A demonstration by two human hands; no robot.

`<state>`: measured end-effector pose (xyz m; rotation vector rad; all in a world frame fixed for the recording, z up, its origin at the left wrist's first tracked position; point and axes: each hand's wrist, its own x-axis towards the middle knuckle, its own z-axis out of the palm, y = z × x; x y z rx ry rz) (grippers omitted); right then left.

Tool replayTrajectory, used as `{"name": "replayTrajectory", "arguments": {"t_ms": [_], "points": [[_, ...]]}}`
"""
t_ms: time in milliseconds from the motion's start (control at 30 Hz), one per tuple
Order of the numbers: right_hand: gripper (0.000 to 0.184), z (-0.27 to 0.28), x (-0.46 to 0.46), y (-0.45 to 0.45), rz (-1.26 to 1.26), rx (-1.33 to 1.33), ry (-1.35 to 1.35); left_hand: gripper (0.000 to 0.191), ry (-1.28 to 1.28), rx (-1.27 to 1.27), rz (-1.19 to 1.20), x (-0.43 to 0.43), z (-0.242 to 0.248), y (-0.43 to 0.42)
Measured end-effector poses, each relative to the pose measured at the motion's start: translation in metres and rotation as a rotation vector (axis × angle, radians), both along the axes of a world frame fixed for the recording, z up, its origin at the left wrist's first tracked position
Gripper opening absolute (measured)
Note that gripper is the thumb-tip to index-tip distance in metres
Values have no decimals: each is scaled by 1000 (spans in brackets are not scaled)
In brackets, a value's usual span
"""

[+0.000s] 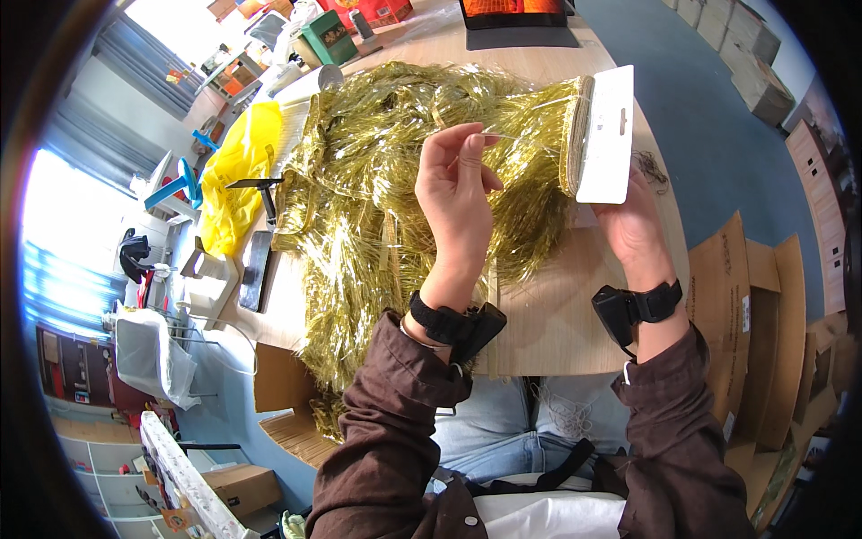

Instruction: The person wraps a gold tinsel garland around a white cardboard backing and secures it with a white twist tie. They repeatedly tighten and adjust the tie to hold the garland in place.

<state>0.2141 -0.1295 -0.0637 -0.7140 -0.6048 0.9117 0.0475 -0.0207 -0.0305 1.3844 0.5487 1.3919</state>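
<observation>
A large heap of shiny gold tinsel fringe (377, 175) spreads over the wooden table and hangs off its near left edge. At the right, a bundle of the fringe has its woven band (576, 135) folded in layers against a white hang card (609, 135) with a slot. My right hand (630, 219) grips the lower end of this card, its fingers partly hidden behind it. Above the fringe, my left hand (461, 168) pinches a thin pale strand (508, 137) between thumb and fingers; the strand runs right towards the bundle.
Left of the fringe lie a yellow plastic bag (242, 168), a black phone (256, 271) and a small black stand (267, 202). A green box (328, 39) and a tablet (518, 27) are at the far side. Open cardboard boxes (724, 323) stand right of the table (566, 316).
</observation>
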Motion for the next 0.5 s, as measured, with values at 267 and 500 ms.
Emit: {"name": "replayTrajectory", "arguments": {"t_ms": [267,500], "points": [[43,6,1,1,99,101,68,14,-90,-10,4,1,1,-1],[48,13,-3,0,115,91,-14,13,-117,-39,58,-2,6,-3]]}}
